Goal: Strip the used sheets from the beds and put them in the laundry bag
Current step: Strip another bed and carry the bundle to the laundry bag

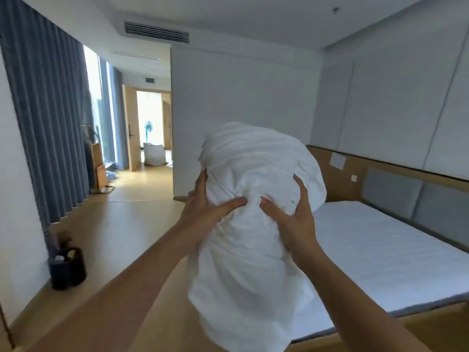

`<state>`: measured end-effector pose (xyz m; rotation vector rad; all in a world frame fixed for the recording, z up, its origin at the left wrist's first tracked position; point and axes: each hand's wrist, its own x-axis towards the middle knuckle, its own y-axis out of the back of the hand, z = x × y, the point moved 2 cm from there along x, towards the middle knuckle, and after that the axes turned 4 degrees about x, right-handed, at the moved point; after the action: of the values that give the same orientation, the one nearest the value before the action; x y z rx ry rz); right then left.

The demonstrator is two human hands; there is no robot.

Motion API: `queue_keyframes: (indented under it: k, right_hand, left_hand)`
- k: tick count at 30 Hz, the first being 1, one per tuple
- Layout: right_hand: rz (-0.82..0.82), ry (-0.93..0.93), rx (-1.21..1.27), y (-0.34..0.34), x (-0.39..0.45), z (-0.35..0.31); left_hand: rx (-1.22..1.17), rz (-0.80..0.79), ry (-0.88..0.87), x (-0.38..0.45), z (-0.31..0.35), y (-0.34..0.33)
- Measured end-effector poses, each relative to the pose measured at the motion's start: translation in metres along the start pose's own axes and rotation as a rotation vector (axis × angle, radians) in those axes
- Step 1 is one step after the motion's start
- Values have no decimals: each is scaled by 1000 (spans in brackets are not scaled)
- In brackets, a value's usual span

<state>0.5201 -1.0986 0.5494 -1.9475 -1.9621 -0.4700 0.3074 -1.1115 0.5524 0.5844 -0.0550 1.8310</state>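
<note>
Both hands grip a bundle of white sheets (253, 212) held up at arm's length. The left hand (203, 212) clasps its left side, thumb dug into the cloth and fingers wrapped round behind; the right hand (291, 217) clutches the right side with fingers spread and curled into the folds. The bundle hangs down between the forearms, clear of bed and floor.

Just right of the hands lies the bed (380, 250), stripped to its quilted mattress, so the stripping here looks done and the carrying step is in hand. Down to the left of the hands, against the curtain (50, 110), stands a dark bin (67, 269).

Far beyond the left hand, through the doorway (149, 123), a pale bag (154, 154) sits on the floor, probably the laundry bag. The next move calls for walking the bundle there without letting loose ends trail, then stuffing it in.
</note>
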Motion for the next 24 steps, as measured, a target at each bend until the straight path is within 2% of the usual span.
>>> queue_keyframes:
  k: [9,16,24]
  right_hand:
    - [-232,-119,97,-215,125,155]
    - [-380,-256,133,-378,237,259]
    - [-436,-328,59,-533,356,356]
  left_hand:
    - [112,193,209,117,-182,122]
    - [160,293,424,237,-283,206]
    - [158,332,553,381,-417,285]
